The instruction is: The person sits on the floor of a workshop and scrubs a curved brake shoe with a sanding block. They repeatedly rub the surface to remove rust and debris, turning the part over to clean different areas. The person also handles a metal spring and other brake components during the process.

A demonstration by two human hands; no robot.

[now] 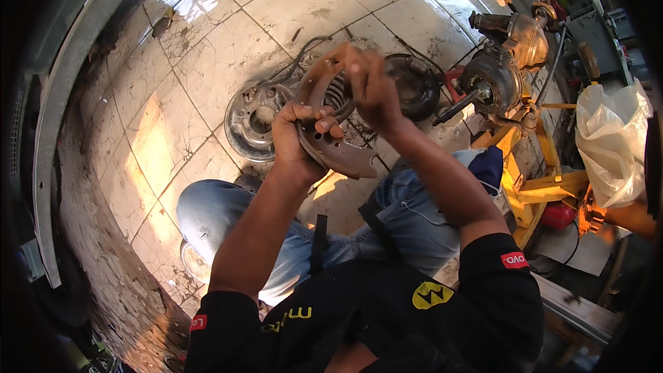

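My left hand [298, 132] grips a brown, crescent-shaped brake shoe [345, 157] at its middle, with the thumb over its inner edge. Small holes show in the shoe's web. At its upper part my right hand [371, 90] is curled and a little blurred by motion. A short dark piece shows below those fingers, but I cannot make out what they hold. Behind the shoe, a coil spring [335, 90] is partly hidden. On the tiled floor beyond my hands lie a round metal hub plate [242, 119] and a black round drum-like part [414, 86].
An axle assembly [528, 43] with a hub and a protruding shaft stands at the right on a yellow metal stand [552, 186]. Near it hangs a whitish plastic bag [611, 141]. A rough ledge [103, 255] and a curved metal panel [52, 110] border the left.
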